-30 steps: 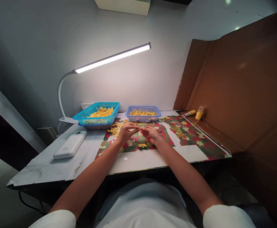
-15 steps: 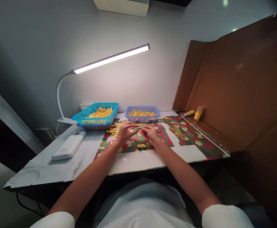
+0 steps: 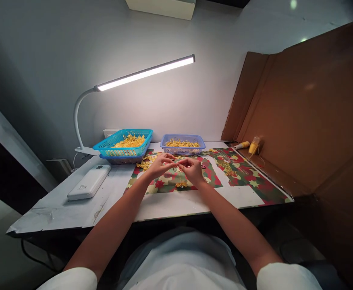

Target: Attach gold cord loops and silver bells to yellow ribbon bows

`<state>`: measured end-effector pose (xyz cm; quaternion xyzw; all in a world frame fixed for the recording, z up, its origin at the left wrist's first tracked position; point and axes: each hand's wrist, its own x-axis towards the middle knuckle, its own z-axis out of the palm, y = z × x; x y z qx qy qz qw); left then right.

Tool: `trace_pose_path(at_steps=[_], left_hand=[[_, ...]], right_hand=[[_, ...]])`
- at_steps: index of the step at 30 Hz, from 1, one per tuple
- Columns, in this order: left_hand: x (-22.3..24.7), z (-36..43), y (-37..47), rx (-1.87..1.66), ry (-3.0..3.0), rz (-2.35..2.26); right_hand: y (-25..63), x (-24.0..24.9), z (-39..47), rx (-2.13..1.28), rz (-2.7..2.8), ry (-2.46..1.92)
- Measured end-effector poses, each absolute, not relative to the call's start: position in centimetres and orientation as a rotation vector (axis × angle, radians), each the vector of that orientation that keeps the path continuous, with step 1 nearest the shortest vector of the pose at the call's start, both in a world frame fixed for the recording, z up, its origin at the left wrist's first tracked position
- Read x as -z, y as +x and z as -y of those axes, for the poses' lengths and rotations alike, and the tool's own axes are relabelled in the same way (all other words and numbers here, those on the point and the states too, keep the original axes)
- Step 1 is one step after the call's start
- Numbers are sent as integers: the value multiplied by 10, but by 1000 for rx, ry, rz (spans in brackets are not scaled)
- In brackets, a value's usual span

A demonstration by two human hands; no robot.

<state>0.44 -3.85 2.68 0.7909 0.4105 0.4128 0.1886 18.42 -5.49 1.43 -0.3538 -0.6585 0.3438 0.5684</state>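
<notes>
Both hands meet above the camouflage-patterned mat. My left hand [image 3: 160, 166] pinches a thin yellow cord [image 3: 179, 172] between its fingertips. Close beside it, my right hand [image 3: 192, 169] is closed on the same cord, which forms a small loop between the hands. From the cord hangs a yellow ribbon piece [image 3: 181, 185] with a small shiny centre, just above or touching the mat [image 3: 169, 183]. The fingertips are too small to show exactly how the cord runs through them.
A teal basket [image 3: 104, 151] of yellow pieces stands at the back left, a purple basket [image 3: 182, 150] beside it. A white power bank [image 3: 88, 183] lies left under the lamp [image 3: 146, 74]. Yellow cords [image 3: 227, 168] and a yellow bottle [image 3: 254, 146] are right, by cardboard.
My right hand has turned and its fingers have curled in more. A loop of cord now shows between the hands. The whole view has shifted slightly.
</notes>
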Motion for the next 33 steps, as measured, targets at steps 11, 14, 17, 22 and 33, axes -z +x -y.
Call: trace_pose_path(at_steps=[11,14,17,22,33], left_hand=[[-30,43,4,-1178,2453,-1235],[-28,42,4,-1167,2493,-1289],[-26,41,5,-1165,2519,-1323],[-23,41,5,-1139,2571,-1338],[-20,39,4,-1025,2597,-1364]], right_hand=[[193,-18,50,-599,1722,-825],[197,-18,47,-429,1856,-845],[197,-16,46,-276,1970,-865],[196,-14,48,-141,2077,-908],[196,-9,41,-132,2149,-924]])
